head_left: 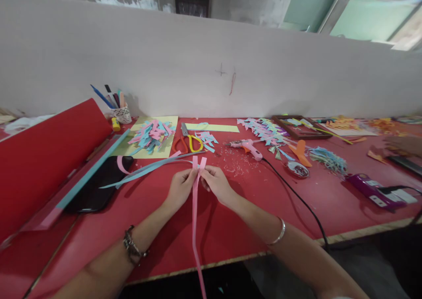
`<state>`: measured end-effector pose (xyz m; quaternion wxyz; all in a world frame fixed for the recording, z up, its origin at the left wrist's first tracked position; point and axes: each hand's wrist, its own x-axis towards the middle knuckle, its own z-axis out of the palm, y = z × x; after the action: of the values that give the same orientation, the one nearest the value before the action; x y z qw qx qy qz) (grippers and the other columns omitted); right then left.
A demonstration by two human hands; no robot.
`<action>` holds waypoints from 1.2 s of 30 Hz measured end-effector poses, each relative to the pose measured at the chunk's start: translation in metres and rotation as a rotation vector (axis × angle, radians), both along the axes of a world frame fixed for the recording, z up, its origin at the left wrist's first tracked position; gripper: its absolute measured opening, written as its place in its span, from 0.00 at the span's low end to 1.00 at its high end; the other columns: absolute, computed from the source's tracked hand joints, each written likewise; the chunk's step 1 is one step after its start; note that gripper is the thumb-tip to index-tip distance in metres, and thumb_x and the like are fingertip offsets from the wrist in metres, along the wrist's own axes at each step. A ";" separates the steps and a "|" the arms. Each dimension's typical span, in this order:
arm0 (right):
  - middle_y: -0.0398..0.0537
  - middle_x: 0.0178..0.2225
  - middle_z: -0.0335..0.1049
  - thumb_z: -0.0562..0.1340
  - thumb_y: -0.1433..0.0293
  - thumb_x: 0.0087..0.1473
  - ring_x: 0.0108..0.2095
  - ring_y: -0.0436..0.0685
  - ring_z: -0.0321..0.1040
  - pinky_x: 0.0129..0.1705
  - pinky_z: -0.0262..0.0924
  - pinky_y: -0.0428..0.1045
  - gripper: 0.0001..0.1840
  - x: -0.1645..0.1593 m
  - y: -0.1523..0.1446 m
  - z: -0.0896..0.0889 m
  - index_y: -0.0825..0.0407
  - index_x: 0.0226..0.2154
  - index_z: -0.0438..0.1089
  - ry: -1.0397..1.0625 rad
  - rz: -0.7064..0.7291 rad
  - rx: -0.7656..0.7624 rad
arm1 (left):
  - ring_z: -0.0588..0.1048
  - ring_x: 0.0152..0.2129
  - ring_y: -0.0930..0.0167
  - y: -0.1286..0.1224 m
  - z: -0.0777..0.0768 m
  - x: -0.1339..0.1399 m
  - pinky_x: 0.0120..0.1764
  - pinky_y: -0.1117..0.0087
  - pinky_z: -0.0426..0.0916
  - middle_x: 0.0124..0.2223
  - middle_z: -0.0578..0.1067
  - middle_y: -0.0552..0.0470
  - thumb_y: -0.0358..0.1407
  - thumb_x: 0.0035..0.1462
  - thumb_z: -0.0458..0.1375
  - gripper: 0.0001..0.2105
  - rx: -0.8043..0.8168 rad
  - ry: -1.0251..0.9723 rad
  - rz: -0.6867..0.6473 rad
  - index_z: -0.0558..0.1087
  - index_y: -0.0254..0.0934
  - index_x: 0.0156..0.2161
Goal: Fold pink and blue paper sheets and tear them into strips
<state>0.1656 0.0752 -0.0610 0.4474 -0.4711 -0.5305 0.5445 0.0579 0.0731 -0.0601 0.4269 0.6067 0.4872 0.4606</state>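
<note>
My left hand [181, 185] pinches a pink paper strip [194, 220] near its upper end, and the strip hangs down past the table's front edge. Close beside it, my right hand [218, 183] pinches the strip too, at a fold or crossing where two short pink ends stick up. A long light blue strip [145, 171] runs leftward from behind my left hand, over the table. Beyond my hands lie scissors [185, 136] with red and yellow handles. A heap of pink and blue paper pieces [153, 135] rests on a yellow sheet [165, 153].
A pink glue gun [245, 147] lies right of centre, its black cord [296, 198] crossing the table's front edge. A black phone-like object [89, 198] and a red folder [49, 158] are at left. A purple power strip [372, 191] is at right, near another person's hand [404, 145].
</note>
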 end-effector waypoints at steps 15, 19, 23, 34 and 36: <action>0.34 0.10 0.50 0.52 0.68 0.43 0.12 0.42 0.46 0.15 0.41 0.42 0.13 0.000 -0.001 0.003 0.52 0.12 0.54 0.018 -0.011 0.018 | 0.63 0.17 0.75 -0.001 0.002 0.001 0.24 0.74 0.60 0.15 0.64 0.57 0.47 0.42 0.48 0.16 -0.003 -0.054 -0.029 0.62 0.37 0.15; 0.34 0.10 0.51 0.52 0.70 0.43 0.12 0.42 0.46 0.15 0.41 0.41 0.13 0.000 -0.001 0.002 0.53 0.12 0.54 -0.017 -0.006 -0.017 | 0.61 0.16 0.75 0.001 -0.001 -0.002 0.23 0.75 0.59 0.15 0.63 0.58 0.48 0.43 0.48 0.17 -0.004 -0.060 0.022 0.61 0.37 0.15; 0.34 0.09 0.51 0.52 0.70 0.42 0.11 0.41 0.46 0.15 0.40 0.41 0.13 0.000 0.000 0.001 0.53 0.11 0.54 -0.001 -0.049 -0.005 | 0.59 0.15 0.76 0.001 -0.004 -0.003 0.20 0.75 0.57 0.15 0.61 0.59 0.49 0.44 0.48 0.18 -0.036 -0.061 0.045 0.61 0.37 0.16; 0.33 0.10 0.51 0.53 0.69 0.41 0.12 0.41 0.46 0.15 0.41 0.41 0.11 0.000 -0.001 0.007 0.53 0.13 0.56 0.043 -0.009 0.033 | 0.66 0.18 0.73 -0.001 0.004 0.002 0.25 0.73 0.62 0.15 0.65 0.57 0.48 0.43 0.47 0.17 0.001 -0.030 -0.072 0.63 0.37 0.15; 0.33 0.10 0.51 0.52 0.70 0.42 0.12 0.41 0.46 0.15 0.41 0.41 0.11 0.000 -0.001 0.007 0.53 0.13 0.57 0.022 -0.009 0.020 | 0.66 0.18 0.73 -0.001 0.003 0.001 0.25 0.73 0.62 0.15 0.65 0.57 0.48 0.43 0.46 0.17 0.000 -0.033 -0.043 0.63 0.37 0.16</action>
<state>0.1654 0.0737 -0.0542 0.4602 -0.4630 -0.5288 0.5425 0.0587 0.0722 -0.0572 0.4448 0.6095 0.4670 0.4611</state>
